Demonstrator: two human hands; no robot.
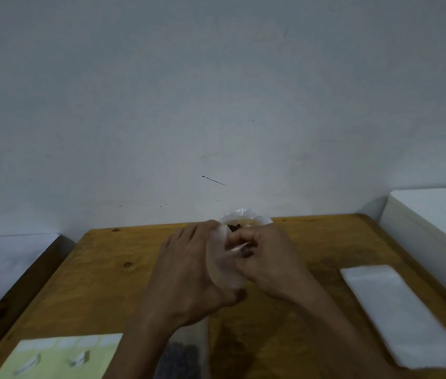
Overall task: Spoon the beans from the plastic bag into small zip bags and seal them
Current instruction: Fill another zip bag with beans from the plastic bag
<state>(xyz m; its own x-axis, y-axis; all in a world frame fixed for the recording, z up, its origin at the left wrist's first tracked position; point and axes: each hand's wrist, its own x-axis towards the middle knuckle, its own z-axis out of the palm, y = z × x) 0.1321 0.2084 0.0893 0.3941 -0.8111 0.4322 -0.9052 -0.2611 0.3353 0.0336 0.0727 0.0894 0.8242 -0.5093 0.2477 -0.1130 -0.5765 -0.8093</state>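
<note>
fingers of the left hand (189, 266) curl round a small zip bag (223, 265) held above the wooden table (101, 269), while the right hand (267, 258) pinches a pale spoon (239, 247) at its mouth, just before the plastic bag (246, 217) showing dark beans (234, 227).
</note>
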